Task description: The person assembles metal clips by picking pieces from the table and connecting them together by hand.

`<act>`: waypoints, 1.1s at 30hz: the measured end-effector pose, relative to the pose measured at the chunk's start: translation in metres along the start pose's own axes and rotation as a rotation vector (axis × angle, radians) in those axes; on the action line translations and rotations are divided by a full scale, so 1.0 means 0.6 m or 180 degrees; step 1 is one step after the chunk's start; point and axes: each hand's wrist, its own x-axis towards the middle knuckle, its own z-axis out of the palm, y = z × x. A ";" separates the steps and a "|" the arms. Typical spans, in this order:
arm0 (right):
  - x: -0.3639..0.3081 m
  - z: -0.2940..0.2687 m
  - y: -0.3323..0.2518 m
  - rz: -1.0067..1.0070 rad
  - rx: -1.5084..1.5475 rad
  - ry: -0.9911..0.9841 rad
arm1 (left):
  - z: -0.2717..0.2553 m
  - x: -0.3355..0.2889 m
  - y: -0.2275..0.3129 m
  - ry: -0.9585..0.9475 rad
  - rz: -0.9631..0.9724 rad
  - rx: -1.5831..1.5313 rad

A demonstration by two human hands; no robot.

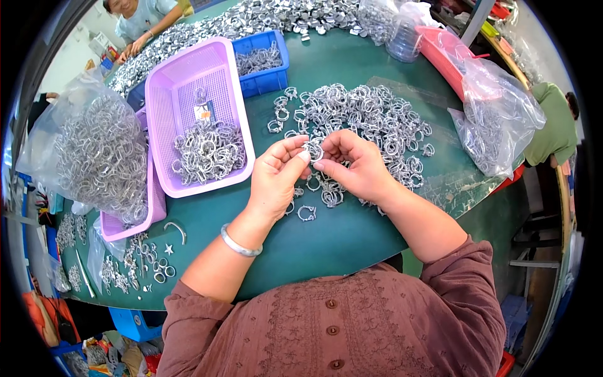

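- Your brown buttoned shirt (333,317) is up against the near edge of the green worktop (333,232).
- Near-left corner of worktop: small loose silver bits, including a star (169,249), a curved piece (176,231) and a tapered rod (85,274).
- Pale bangle (240,244) on your left wrist, forearm reaching in over the near edge.
- One single ring piece (306,213) lies apart, nearer the near edge than the rest.
- Your left hand (276,176): grip pinched, thumb against fingers, on a small silver ring piece (313,151).
- Your right hand (361,166): thumb and bent fingers at the right side of that same piece; can't tell if this grip is clamped on it.
- The held piece is up between your two hands, over the near side of the ring pile (370,113), mid-worktop.
- Left of your hands: lilac basket (195,81), tilted in view, similar rings heaped in its near end.
- Toward the left edge: clear bag (103,154) full of rings, resting on a second lilac basket (129,229).
- Toward the right edge: another clear bag (496,135), metal bits inside, by a red basket (446,53).
- Behind the first lilac basket: blue bin (267,83), small metal parts inside.
- Far edge: long heap of shiny silver pieces (270,19); a co-worker (144,25) sits at its left end.
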 end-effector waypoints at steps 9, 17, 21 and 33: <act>0.006 0.002 0.003 -0.0084 -0.0052 -0.0001 | -0.007 0.005 -0.001 -0.0017 -0.0004 -0.0025; 0.004 -0.005 -0.007 -0.0207 -0.0421 -0.0023 | -0.006 0.003 -0.008 -0.0125 0.0243 0.0193; -0.005 -0.008 -0.010 -0.0188 -0.0160 -0.0034 | 0.009 -0.005 -0.006 -0.0185 0.0190 -0.0052; -0.002 -0.008 -0.014 -0.0558 -0.0156 -0.0254 | 0.012 -0.015 0.003 0.0014 0.0337 0.0401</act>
